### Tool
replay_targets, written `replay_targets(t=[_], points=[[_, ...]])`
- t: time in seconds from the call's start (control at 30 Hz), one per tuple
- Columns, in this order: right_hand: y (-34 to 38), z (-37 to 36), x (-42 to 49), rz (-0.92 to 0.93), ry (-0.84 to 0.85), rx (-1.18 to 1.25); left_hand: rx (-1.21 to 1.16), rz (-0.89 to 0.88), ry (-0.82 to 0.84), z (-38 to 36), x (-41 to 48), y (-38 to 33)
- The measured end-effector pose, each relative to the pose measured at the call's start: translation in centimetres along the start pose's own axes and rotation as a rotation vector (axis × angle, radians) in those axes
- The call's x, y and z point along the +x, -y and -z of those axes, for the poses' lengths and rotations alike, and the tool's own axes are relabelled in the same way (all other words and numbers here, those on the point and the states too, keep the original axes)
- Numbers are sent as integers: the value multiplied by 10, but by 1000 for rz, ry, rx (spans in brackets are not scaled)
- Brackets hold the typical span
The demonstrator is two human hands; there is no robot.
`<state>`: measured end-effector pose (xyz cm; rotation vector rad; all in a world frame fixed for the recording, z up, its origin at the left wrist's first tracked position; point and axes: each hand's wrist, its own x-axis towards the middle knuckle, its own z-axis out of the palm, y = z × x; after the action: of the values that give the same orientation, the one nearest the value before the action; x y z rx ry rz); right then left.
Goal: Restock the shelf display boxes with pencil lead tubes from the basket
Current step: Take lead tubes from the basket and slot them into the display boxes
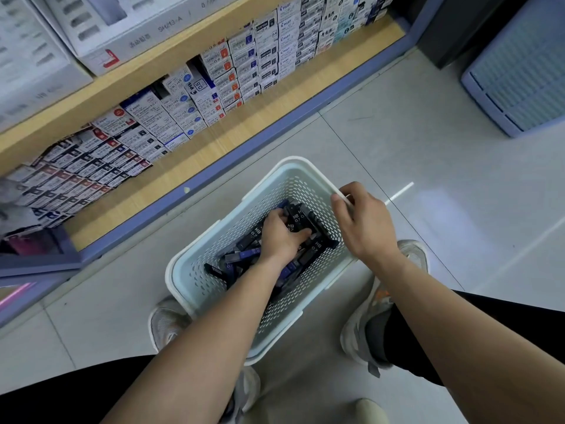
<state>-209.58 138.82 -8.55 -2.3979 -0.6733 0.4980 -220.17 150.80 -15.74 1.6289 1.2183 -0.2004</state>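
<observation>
Currently, the small dark pencil lead tubes [298,218] (several marked "HB 07") lie in a loose heap on the bottom of the white perforated plastic basket [289,161], which stands on the pale tiled floor [428,148] between our grey sneakers [409,255].

Our left hand [281,234] reaches down into the basket and sits on top of the heap. Its fingers are curled round a cluster of tubes; how many they enclose we cannot tell.

Our right hand [363,228] is at the basket's far right corner, thumb and fingers clenched over the rim.

The stacked white printed shelf display boxes [214,87] stand in rows on the light wooden shelf [198,154], well apart from both hands. A pale blue slatted plastic crate [519,71] stands on the floor at upper right.
</observation>
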Motion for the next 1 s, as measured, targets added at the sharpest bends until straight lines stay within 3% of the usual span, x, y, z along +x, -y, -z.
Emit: replay_targets(t=[0.37, 1.0], points=[[2, 1, -1, -14, 4, -13, -147, 74, -126, -25, -7, -16], [3, 0, -1, -42, 7, -20, -268, 132, 3, -35, -5, -18]])
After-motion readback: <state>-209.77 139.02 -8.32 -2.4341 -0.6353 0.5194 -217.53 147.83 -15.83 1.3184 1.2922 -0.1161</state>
